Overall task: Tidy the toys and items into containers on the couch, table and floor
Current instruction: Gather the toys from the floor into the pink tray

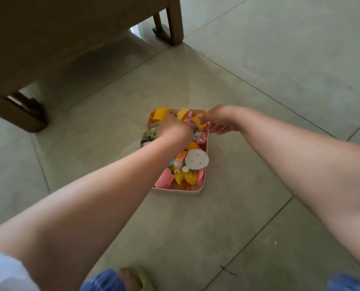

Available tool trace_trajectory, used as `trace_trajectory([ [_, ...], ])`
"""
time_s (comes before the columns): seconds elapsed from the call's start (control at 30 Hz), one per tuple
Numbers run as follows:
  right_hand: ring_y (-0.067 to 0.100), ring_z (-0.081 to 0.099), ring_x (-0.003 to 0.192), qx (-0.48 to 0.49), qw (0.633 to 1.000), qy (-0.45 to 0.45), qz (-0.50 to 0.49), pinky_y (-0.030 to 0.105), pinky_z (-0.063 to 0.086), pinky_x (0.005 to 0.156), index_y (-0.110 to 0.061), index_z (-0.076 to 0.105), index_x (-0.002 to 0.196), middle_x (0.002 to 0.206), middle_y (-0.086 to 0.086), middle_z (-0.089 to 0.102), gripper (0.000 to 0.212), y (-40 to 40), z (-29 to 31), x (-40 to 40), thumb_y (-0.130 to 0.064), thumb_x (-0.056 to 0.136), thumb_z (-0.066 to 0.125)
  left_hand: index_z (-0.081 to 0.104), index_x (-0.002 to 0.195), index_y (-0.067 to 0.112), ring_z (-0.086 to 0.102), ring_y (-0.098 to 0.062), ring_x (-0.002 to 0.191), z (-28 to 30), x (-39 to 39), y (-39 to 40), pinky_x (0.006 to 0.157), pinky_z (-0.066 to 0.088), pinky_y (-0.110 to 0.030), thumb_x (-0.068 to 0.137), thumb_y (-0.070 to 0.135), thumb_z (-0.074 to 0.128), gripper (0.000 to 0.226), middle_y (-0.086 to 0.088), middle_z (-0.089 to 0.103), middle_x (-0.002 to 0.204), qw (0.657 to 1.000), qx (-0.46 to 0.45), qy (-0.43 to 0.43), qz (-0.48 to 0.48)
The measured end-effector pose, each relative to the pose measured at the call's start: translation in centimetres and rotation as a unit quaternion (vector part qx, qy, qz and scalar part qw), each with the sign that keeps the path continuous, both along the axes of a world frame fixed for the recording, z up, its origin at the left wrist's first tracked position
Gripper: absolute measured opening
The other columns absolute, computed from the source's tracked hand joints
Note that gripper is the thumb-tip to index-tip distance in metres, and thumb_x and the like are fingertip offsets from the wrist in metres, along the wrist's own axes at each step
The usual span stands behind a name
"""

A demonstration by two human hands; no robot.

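Left hand (172, 129) reached into pink tray (196, 191), fingers buried among toys; grip can't be told. Right hand (218, 120), at tray's 1 o'clock corner, pinched a thin yellow plastic piece (199, 120), prob. to drop it in. Tray sat on tiled floor (259, 80), w/ glossy rubber ducks (188, 177) and white holed disc (196, 159) at 6 o'clock.

Bare tiled floor (280, 70) open across the right and lower frame. Blocked at upper left by a wooden table (59, 38), legs planted beside the crammed pink tray (181, 193) at centre.
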State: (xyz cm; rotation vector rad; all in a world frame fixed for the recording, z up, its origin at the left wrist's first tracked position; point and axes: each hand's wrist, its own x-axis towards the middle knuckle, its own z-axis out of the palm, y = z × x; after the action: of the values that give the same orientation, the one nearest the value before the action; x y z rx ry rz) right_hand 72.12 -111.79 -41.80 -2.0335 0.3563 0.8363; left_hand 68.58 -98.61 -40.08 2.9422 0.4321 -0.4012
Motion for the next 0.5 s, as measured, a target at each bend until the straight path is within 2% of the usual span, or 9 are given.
trace_trajectory([
  [0.03,0.012,0.050,0.068,-0.003,0.999,-0.018,-0.037,0.021,0.041,0.059,-0.016,0.059,0.112,0.094,0.005,0.058,0.032,-0.4,-0.2,0.2,-0.042,0.098,0.046,0.033,0.140,0.012,0.035,-0.033,0.132,0.0,-0.1,-0.3,0.105,0.037,-0.041,0.094,0.027,0.051,0.052,-0.017,0.037,0.142,1.000,0.003,-0.005,0.022],
  [0.1,0.010,0.046,0.061,-0.004,0.996,-0.030,-0.087,0.020,0.038,0.056,-0.010,0.058,0.122,0.081,0.002,0.055,0.034,-1.7,-0.5,0.1,-0.033,0.099,0.047,0.037,0.134,0.015,0.036,-0.033,0.127,0.1,-0.2,-0.8,0.101,0.038,-0.042,0.085,0.032,0.061,0.057,-0.015,0.040,0.136,0.997,0.045,-0.047,-0.044],
  [0.23,0.010,0.046,0.058,-0.009,0.993,-0.020,-0.118,0.021,0.037,0.054,-0.006,0.054,0.127,0.075,0.001,0.053,0.036,-4.9,-1.2,-1.4,-0.028,0.099,0.048,0.039,0.126,0.016,0.037,-0.032,0.120,-0.1,-0.3,-3.5,0.093,0.036,-0.040,0.083,0.018,0.053,0.045,-0.014,0.042,0.129,0.978,0.054,-0.113,-0.165],
  [0.5,0.010,0.050,0.061,-0.102,0.973,0.020,-0.206,0.024,0.041,0.058,-0.005,0.055,0.122,0.076,0.001,0.056,0.030,-16.4,-2.5,-8.8,-0.022,0.099,0.050,0.040,0.124,0.016,0.038,-0.032,0.116,-3.3,-4.4,-14.1,0.090,0.036,-0.038,0.081,0.015,0.051,0.045,-0.014,0.043,0.124,0.925,0.011,-0.087,-0.369],
])
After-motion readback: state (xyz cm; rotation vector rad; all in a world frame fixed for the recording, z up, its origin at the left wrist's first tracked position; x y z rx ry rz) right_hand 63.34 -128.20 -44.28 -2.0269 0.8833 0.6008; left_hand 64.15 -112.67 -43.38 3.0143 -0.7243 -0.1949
